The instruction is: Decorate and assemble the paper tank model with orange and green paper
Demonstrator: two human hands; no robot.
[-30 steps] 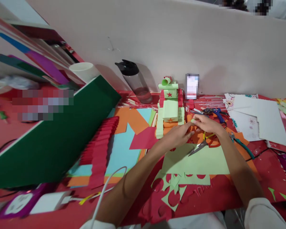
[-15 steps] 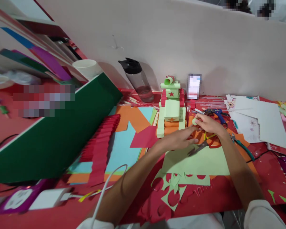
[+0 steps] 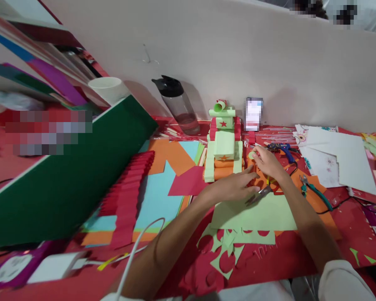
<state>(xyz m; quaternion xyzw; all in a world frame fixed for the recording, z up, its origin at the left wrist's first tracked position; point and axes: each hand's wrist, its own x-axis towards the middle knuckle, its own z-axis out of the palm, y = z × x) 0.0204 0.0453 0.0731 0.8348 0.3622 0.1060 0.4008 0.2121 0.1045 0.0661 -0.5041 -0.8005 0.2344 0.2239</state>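
Observation:
My right hand (image 3: 267,162) pinches a small light green paper disc (image 3: 252,155) between thumb and fingertips, just to the right of the paper model. My left hand (image 3: 236,185) holds nothing, its fingers apart and pointing right, over orange paper and close to the scissors (image 3: 259,195). The scissors lie with their dark blades on a light green sheet (image 3: 257,215). Beyond my left hand stands the paper model (image 3: 224,144), built of light green, orange and red parts with star shapes and a rolled tube on top.
Cut green scraps (image 3: 227,261) lie near the front edge. To the right are teal-handled pliers (image 3: 319,196), a blue glue gun (image 3: 287,152) and white sheets (image 3: 355,161). A phone (image 3: 253,113) and a bottle (image 3: 180,106) stand behind. A green board (image 3: 65,179) leans at left, beside coloured paper (image 3: 156,200).
The camera view has shifted slightly. My right hand has moved a little up and left with the disc, and my left hand's fingers have spread somewhat.

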